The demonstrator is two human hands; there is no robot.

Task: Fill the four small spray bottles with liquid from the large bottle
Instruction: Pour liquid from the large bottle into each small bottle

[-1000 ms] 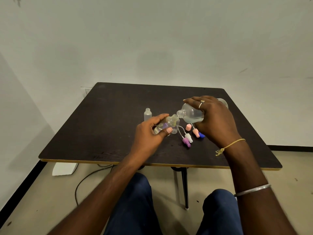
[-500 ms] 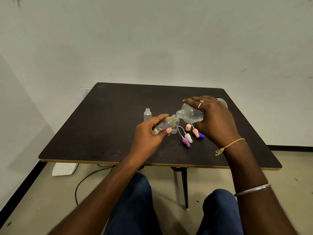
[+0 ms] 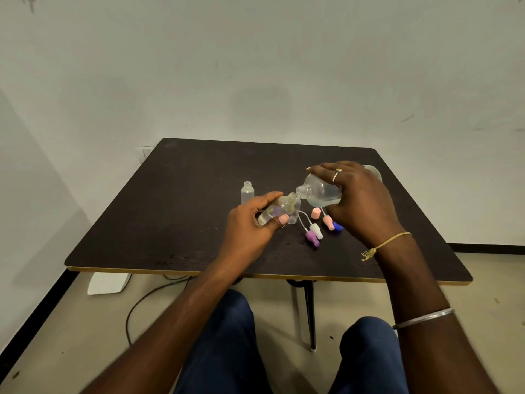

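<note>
My right hand [image 3: 360,200] grips the large clear bottle [image 3: 319,191], tipped on its side with its open neck pointing left. That neck meets the mouth of a small clear spray bottle [image 3: 279,210], which my left hand [image 3: 252,226] holds tilted between thumb and fingers. Liquid shows in both. Another small bottle [image 3: 295,214] stands just behind the held one, partly hidden. One more small bottle [image 3: 247,192] stands upright and uncapped to the left on the dark table [image 3: 176,217].
Loose spray caps lie on the table under my right hand: a purple cap [image 3: 312,238], a white cap [image 3: 316,230], two pink caps [image 3: 316,213] and a blue cap [image 3: 337,226]. A cable [image 3: 142,302] and a white object [image 3: 108,282] lie on the floor at the left.
</note>
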